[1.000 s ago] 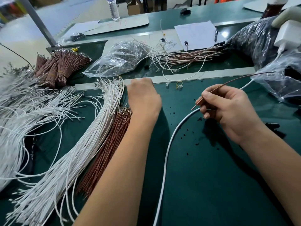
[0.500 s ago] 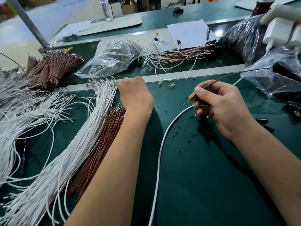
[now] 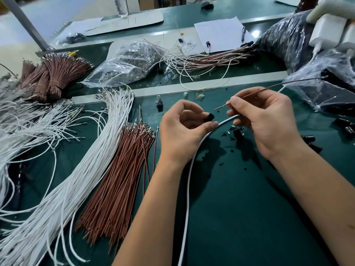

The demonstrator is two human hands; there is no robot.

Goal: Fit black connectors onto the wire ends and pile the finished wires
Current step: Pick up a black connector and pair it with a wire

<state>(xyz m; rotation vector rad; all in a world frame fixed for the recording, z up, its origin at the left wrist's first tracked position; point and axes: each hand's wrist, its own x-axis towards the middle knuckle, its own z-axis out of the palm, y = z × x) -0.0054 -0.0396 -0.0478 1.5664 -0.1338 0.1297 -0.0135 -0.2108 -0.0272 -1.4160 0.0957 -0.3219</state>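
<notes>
Since a second ago, the left hand (image 3: 184,129) has come away from the white wire bundle (image 3: 92,150) and now sits close to the right hand, both raised just above the green table (image 3: 240,208).

Left hand: thumb and curled fingers pinch a small black connector (image 3: 210,117), which faces the right hand.

Right hand (image 3: 263,120): thumb and forefinger pinch a thin brown wire (image 3: 269,88) near its bare end. That end points at the black connector and stops just short of it, not yet inserted. The rest of the brown wire runs up and away from the connector toward a clear plastic bag (image 3: 326,89).

A thick white cable (image 3: 189,179) curves across the table under both hands, passing just below the connector and running toward the viewer.

Beyond the left hand from the connector lies a loose sheaf of brown wires (image 3: 119,177) with metal tips, and beside that the long white wire bundle. Farther off on that side stand tied brown wire bunches (image 3: 55,73).

Small black scraps (image 3: 232,132) are scattered on the table just below the right hand, near the connector. More black connectors (image 3: 345,125) lie past the right hand.

Behind the connector, across a pale strip, a pile of wires with black ends (image 3: 221,58) rests beside a crumpled clear bag (image 3: 130,60) and a sheet of paper (image 3: 221,33).
</notes>
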